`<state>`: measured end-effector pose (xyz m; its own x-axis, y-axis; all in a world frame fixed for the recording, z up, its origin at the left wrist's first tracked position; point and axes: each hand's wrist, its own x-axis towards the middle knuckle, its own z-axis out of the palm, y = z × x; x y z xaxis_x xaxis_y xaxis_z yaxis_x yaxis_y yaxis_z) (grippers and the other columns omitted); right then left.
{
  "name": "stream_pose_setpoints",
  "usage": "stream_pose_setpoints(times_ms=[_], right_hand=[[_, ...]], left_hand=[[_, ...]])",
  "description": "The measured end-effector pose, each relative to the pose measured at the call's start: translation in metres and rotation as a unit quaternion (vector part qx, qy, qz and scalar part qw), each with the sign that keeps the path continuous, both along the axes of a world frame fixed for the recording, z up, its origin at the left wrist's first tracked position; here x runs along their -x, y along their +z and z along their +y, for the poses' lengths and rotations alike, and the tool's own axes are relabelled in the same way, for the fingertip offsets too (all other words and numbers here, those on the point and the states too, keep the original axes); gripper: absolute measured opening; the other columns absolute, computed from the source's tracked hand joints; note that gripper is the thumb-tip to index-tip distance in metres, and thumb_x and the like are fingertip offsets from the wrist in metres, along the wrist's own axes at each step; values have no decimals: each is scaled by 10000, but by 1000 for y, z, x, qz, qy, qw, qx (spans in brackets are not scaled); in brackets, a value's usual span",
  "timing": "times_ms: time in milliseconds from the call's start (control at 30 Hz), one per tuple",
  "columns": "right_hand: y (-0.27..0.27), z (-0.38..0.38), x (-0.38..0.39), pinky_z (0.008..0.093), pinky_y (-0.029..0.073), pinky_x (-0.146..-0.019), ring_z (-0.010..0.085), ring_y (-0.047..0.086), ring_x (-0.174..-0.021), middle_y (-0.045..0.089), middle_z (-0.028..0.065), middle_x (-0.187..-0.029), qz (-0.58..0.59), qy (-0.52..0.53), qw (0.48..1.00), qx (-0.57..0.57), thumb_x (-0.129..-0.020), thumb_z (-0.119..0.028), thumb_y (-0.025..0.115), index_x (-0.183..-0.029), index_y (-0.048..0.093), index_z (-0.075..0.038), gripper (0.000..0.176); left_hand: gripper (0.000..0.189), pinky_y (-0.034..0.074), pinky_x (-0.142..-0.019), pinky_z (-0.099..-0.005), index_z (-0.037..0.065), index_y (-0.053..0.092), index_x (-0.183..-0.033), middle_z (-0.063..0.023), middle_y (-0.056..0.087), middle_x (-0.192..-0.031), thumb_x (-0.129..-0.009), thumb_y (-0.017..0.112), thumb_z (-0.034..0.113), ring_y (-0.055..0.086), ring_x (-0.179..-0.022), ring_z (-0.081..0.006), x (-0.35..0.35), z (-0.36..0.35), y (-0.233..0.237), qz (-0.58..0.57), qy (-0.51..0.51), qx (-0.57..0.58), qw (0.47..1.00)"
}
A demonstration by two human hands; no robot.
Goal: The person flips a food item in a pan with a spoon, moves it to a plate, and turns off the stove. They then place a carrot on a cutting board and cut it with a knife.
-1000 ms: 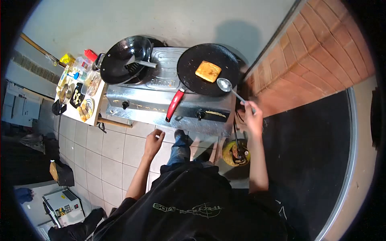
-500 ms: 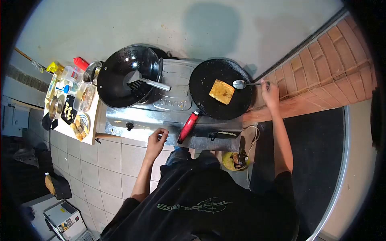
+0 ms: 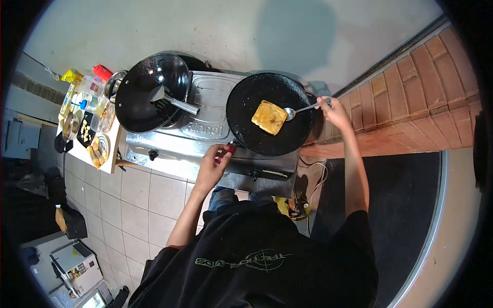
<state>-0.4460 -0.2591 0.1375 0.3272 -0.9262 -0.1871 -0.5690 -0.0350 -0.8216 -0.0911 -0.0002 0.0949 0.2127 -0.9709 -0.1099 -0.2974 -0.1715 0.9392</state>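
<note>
My left hand [image 3: 211,163] is wrapped round the red handle [image 3: 229,150] of the flat black pan [image 3: 241,133]. A browned square of bread [image 3: 269,117] lies in that pan. With my right hand [image 3: 334,112] I hold a metal spoon [image 3: 304,109] by the end of its handle, its bowl touching the right edge of the bread. To the left, a black wok [image 3: 134,102] sits on the stove [image 3: 208,102], and a slotted spatula [image 3: 177,102] rests inside it.
On the far left a side table [image 3: 110,159] bears a red bottle [image 3: 102,72], containers, bowls and a plate of food [image 3: 98,150]. A brick ledge [image 3: 390,108] runs along the right. Stove knobs [image 3: 153,154] face me. A yellow item [image 3: 285,207] is below the stove.
My left hand has moved right and taken hold of the pan's handle. The spoon has moved left and now touches the bread. The camera view has shifted slightly.
</note>
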Motion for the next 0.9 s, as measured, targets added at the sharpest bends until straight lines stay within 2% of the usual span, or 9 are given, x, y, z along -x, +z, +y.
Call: stream_pose_setpoints(times_ms=[67,267,467,500,567,700,767,867,900], right_hand=[[-25,-1,4,246,301,-429,46,382,-465,402,-61,-539,-85,-3,993,-79,-997,-369,568,-837,672,-55,368],[-45,34,-28,231,239,-383,24,310,-428,358,-81,-584,-231,-54,960,-148,-1022,-262,545,-827,622,-23,318],[-58,53,-50,260,313,-392,64,410,-417,445,-30,-541,-215,-98,967,-99,-1008,-294,554,-801,634,-18,354],[-63,52,-51,260,313,-392,64,410,-417,445,-30,-541,-218,-97,966,-98,-1008,-294,554,-801,634,-18,354],[-74,49,-54,282,361,-410,88,470,-427,519,5,-561,-144,-132,980,36,-1002,-302,560,-822,656,-12,354],[-76,50,-55,298,380,-418,102,495,-429,550,25,-561,-130,-144,980,48,-998,-305,563,-840,669,-9,352],[-70,54,-59,290,370,-411,94,477,-416,515,8,-530,-203,-157,966,-36,-1002,-300,559,-829,666,-20,346],[-66,57,-65,280,358,-406,85,458,-404,493,-8,-510,-223,-160,959,-65,-1002,-289,562,-813,663,-30,336],[-66,58,-67,268,315,-385,67,411,-393,441,-30,-505,-234,-155,958,-61,-1013,-280,554,-821,640,-24,331]], left_hand=[[259,499,-689,-291,12,604,-1138,-91,675,-1062,-945,652,178,657,-859,-162,7,4,3,-20,12,-6,1000],[244,499,-690,-292,29,631,-1129,-88,678,-1029,-949,658,191,648,-848,-169,11,33,-7,-11,84,-57,995],[238,508,-711,-309,32,639,-1122,-86,680,-1037,-961,650,208,657,-913,-201,13,65,-17,-16,114,-59,992],[224,500,-720,-283,20,625,-1130,-74,669,-1014,-969,633,175,643,-878,-160,14,67,-16,-18,116,-59,991],[203,476,-701,-246,18,615,-1139,-48,662,-961,-981,609,146,624,-824,-107,16,73,-16,-23,122,-52,991],[209,461,-675,-241,25,617,-1138,-39,667,-911,-987,603,169,622,-809,-99,17,78,-17,-21,124,-61,990],[222,449,-657,-238,32,619,-1138,-32,670,-879,-990,602,197,617,-791,-90,17,77,-18,-22,126,-68,989],[232,454,-656,-237,34,618,-1139,-32,671,-874,-988,608,210,612,-775,-87,12,74,-21,-9,119,-64,991],[226,462,-667,-242,33,622,-1130,-29,669,-882,-991,605,210,607,-765,-88,12,72,-18,-7,119,-66,991]])
